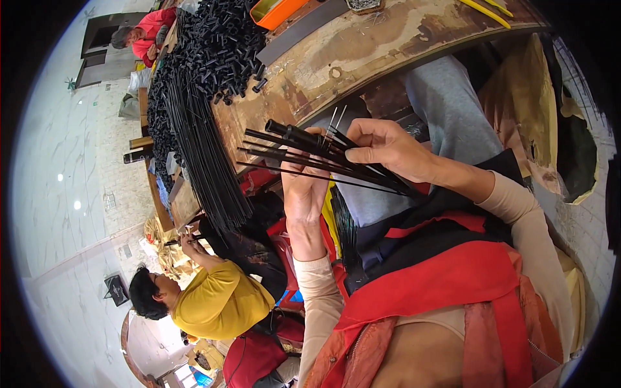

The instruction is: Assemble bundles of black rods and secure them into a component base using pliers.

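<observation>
Above my lap I hold a loose bundle of thin black rods, fanned out toward the left. Short, thicker black tubes sit at the upper left end of the bundle. My left hand is closed around the rods from behind and below, its fingers partly hidden by them. From the right, my right hand pinches the upper part of the bundle between thumb and fingers. Two thin silvery pins stick up between my hands; which fingers touch them I cannot tell.
A worn wooden table carries a heap of short black tubes, long black rods hanging over its edge, an orange tray, a small pin container and a yellow-handled tool. Co-workers in yellow and red sit left.
</observation>
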{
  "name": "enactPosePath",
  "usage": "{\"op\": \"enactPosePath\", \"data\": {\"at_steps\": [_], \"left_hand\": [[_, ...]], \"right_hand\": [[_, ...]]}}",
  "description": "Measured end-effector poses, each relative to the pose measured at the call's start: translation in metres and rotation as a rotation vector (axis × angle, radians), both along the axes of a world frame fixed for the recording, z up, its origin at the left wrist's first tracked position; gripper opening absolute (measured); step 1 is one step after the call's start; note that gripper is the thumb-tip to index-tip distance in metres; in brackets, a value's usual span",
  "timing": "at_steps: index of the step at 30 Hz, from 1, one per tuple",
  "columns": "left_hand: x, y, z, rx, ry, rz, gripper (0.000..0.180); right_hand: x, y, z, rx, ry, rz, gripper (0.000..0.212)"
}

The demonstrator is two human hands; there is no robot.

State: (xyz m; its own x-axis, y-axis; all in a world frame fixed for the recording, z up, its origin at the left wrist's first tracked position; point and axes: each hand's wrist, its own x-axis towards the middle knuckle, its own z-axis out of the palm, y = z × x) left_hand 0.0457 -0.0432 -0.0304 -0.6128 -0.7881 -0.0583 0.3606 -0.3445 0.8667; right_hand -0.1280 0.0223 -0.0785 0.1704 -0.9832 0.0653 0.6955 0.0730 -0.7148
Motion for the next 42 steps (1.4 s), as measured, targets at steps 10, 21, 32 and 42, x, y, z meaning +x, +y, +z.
{"op": "enactPosePath", "data": {"at_steps": [10,21,32,42], "left_hand": [[0.005,0.001,-0.001,-0.011,-0.026,-0.031,0.051],[0.001,0.001,0.001,-0.183,-0.136,-0.027,0.033],[-0.017,0.018,-0.034,-0.2,-0.164,0.252,0.033],[-0.03,0.057,0.035,-0.428,-0.331,0.594,0.019]], "right_hand": [[-0.005,-0.004,-0.005,0.082,-0.171,0.134,0.009],[-0.01,0.005,-0.002,0.184,-0.376,0.271,0.008],[0.011,0.018,0.017,0.054,-0.196,-0.191,0.014],[0.039,0.024,0.03,-0.004,-0.05,-0.336,0.014]]}}
